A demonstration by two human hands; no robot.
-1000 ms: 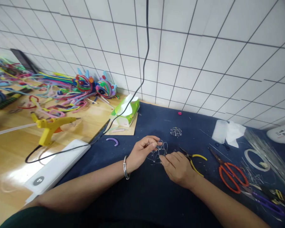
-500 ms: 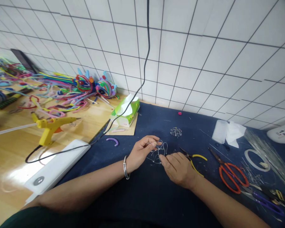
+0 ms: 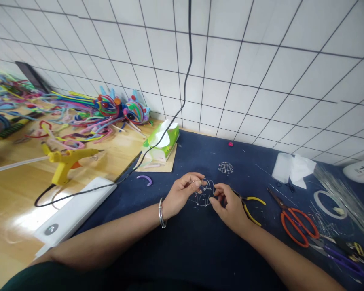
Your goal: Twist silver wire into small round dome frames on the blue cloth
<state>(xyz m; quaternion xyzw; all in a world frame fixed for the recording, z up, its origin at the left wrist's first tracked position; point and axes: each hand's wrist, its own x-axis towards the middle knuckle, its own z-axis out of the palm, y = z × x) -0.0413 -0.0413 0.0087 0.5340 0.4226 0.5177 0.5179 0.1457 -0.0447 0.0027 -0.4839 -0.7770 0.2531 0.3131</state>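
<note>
Over the middle of our dark blue mat point(image 3: 182, 250), our left hand point(image 3: 179, 195) pinches the wire frame point(image 3: 206, 205); whether our right hand point(image 3: 232, 210) grips it, we cannot tell. Its loops look partly joined, some shaping left; toward the far edge, the wire dome point(image 3: 226, 167) seems complete.

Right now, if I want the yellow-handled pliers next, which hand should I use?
Probably your right hand. The yellow-handled pliers lie right beside it, while your left hand is farther off, holds the wire frame and would have to reach across your right.
</note>
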